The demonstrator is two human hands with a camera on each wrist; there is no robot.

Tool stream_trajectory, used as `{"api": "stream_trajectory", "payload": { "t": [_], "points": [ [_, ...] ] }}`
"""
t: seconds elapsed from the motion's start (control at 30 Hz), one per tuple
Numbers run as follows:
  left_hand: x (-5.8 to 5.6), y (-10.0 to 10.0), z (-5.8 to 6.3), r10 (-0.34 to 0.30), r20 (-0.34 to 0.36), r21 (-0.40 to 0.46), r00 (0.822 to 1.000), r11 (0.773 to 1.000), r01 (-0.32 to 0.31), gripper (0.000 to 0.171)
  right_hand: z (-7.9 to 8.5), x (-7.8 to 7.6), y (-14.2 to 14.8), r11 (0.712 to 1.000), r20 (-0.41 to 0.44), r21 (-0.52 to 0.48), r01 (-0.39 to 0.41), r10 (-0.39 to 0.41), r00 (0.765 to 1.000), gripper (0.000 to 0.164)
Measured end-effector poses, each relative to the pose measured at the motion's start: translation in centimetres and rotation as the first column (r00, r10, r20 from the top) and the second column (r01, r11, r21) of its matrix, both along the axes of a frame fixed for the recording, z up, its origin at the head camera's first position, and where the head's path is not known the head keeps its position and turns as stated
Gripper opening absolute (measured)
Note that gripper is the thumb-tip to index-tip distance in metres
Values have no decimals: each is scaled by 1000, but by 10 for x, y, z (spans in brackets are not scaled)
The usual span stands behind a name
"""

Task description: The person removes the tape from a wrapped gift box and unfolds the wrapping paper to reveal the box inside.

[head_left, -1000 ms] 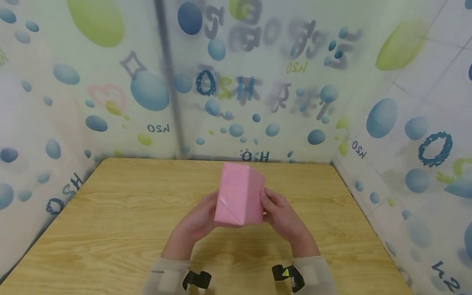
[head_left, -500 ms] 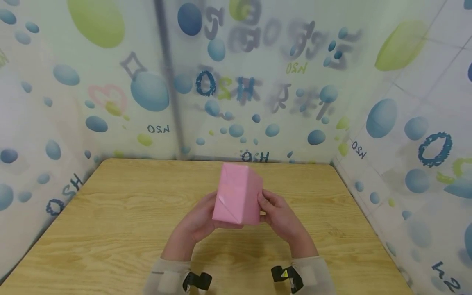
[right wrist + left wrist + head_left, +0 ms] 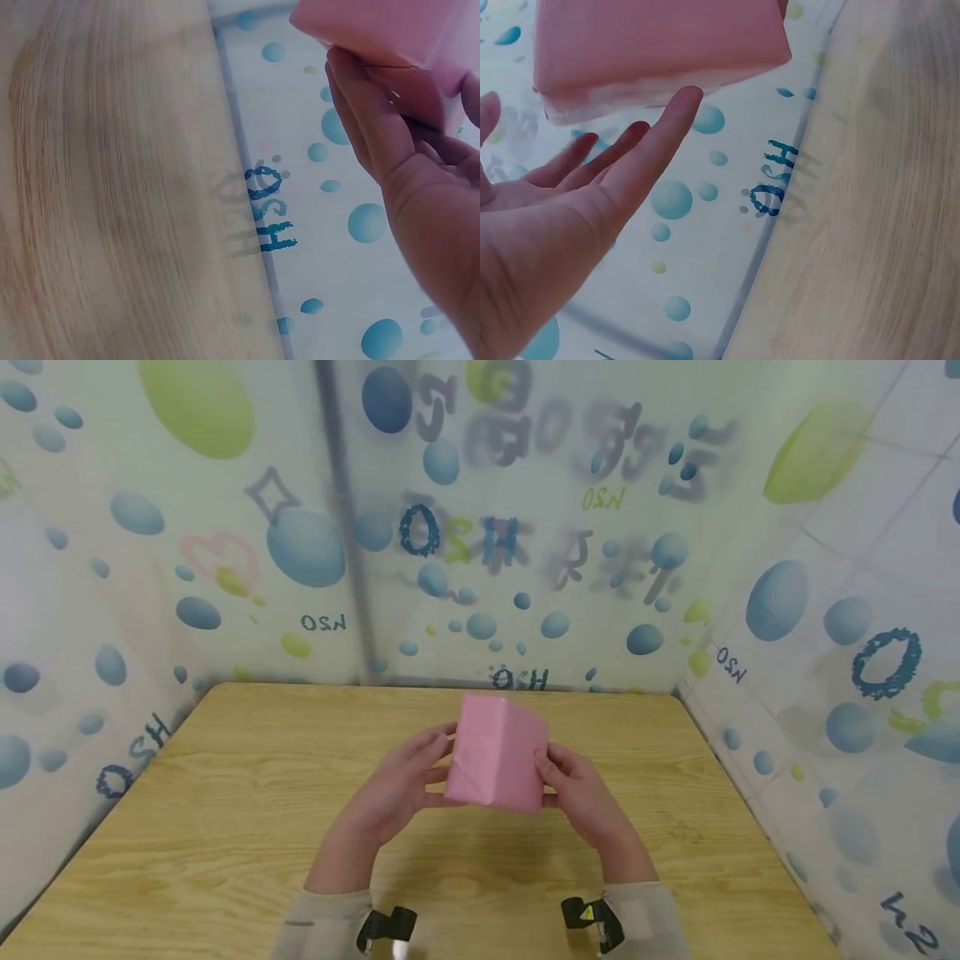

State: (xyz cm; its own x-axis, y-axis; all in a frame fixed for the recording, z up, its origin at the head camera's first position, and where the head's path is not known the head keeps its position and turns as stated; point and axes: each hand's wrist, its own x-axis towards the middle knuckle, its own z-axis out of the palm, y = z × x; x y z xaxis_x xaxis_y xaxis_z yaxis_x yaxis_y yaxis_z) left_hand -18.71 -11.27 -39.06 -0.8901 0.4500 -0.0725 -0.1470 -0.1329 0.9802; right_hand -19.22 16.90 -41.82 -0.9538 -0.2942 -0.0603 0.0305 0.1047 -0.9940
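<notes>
A pink box-shaped package [image 3: 498, 752], wrapped in smooth paper with folded seams, is held up over the wooden table. My right hand [image 3: 588, 793] grips its right side, thumb on the near face and fingers behind and beneath, as the right wrist view also shows around the pink package [image 3: 390, 45]. At the package's left stands my left hand [image 3: 397, 785], its fingers spread and mostly straight, with the fingertips right at the left edge. In the left wrist view, the left hand [image 3: 577, 202] has its index fingertip at the lower edge of the pink package [image 3: 660, 52].
The wooden table [image 3: 225, 793] extends around and beneath both hands. A pale curtain [image 3: 480, 585] printed with blue and green drops hangs along its back and sides. Black straps [image 3: 386, 927] with small cameras sit at both wrists, over light sleeves.
My left hand has loosened from the package and moved slightly left, its fingers spreading. With the right hand, the package has shifted a little right and turned slightly, showing more of its right face.
</notes>
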Motion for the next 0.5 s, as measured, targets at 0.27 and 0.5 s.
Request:
{"api": "stream_trajectory", "payload": {
  "t": [0.27,0.5],
  "points": [
    [0,6,-3,5,-11,-58,1000,998,-5,64,-2,2,-2,998,-1,59,25,-25,1000,53],
    [-1,9,-7,82,-15,-83,996,993,-83,58,3,1,-15,975,-80,169,144,-132,988,61]
  ]
}}
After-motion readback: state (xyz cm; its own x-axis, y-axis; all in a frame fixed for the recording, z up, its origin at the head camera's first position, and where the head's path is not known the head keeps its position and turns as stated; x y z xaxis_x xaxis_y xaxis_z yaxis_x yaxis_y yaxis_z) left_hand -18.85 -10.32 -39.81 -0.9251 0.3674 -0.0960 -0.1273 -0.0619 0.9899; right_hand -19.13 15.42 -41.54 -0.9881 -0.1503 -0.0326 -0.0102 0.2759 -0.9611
